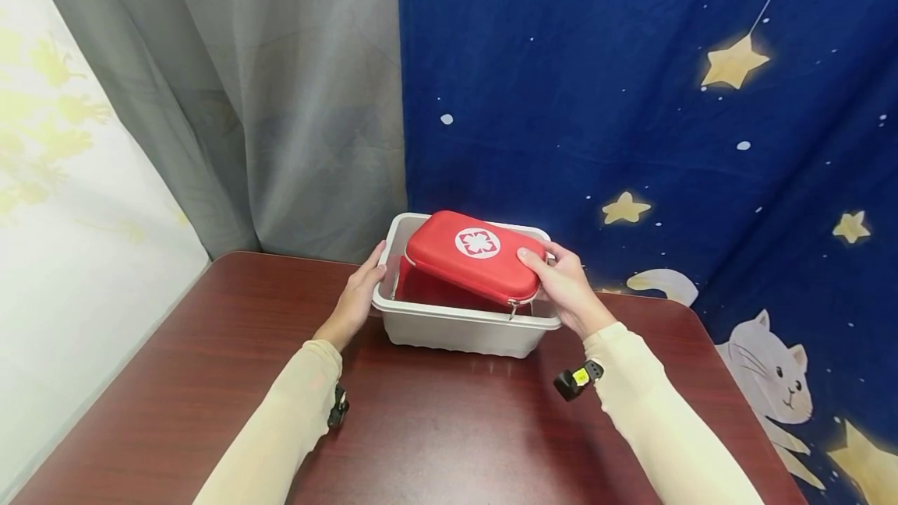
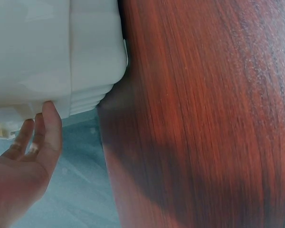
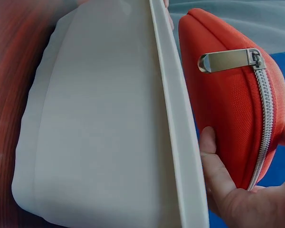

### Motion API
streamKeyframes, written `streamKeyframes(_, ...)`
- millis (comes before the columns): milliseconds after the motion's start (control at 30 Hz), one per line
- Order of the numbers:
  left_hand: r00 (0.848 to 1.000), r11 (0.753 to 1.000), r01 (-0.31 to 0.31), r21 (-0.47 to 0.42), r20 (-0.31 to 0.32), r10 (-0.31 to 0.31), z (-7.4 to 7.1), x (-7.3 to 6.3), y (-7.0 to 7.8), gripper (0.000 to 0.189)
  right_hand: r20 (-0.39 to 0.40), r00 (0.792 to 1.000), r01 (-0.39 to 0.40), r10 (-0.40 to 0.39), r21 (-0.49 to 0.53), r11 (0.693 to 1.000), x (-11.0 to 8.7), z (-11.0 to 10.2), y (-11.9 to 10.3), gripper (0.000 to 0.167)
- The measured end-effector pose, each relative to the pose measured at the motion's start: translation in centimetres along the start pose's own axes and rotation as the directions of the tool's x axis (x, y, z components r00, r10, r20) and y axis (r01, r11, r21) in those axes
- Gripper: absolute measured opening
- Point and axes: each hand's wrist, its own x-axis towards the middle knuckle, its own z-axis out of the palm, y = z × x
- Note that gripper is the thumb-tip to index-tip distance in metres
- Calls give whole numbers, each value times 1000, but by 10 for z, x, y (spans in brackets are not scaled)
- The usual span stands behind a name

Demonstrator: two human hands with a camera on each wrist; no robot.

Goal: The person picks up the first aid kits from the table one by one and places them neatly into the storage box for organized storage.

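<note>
My right hand (image 1: 567,287) grips the right end of a red zippered first-aid case (image 1: 449,252) with a white emblem. The thumb lies on its top and fingers are beneath, as the right wrist view also shows. Tilted, the case (image 3: 228,95) is over a light grey plastic bin (image 1: 456,330), its silver zipper pull (image 3: 225,60) hanging loose. Under it, inside the bin, another red item (image 1: 438,291) is partly hidden. My left hand (image 1: 356,298) rests against the bin's left end, its extended fingers (image 2: 51,123) touching the outer wall below the rim.
The bin stands on a dark red-brown wooden table (image 1: 449,419), near its back edge. Behind hang a grey curtain (image 1: 316,100) and a blue curtain (image 1: 561,84) with stars and a cat. A pale panel (image 1: 77,256) borders the table's left side.
</note>
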Motion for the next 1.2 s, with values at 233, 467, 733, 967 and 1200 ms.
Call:
streamKeyframes(233,1000,1000,14,1,0,-14,-1,0,0,53,-24,999,-30,30,-26,999,7,4,5,70)
streamKeyframes(467,998,998,59,-29,33,-58,-4,-6,19,53,-25,999,-31,29,-73,997,12,8,7,67)
streamKeyframes(733,999,999,39,-17,25,-39,-1,-2,8,53,-35,999,-38,34,-104,994,20,13,15,60)
streamKeyframes(967,1000,1000,-8,-5,10,8,0,1,1,53,-41,999,-37,33,-113,993,21,17,20,58)
streamKeyframes(1200,999,999,26,-32,45,-25,-3,-9,25,53,-28,999,-27,24,-135,991,21,19,22,60)
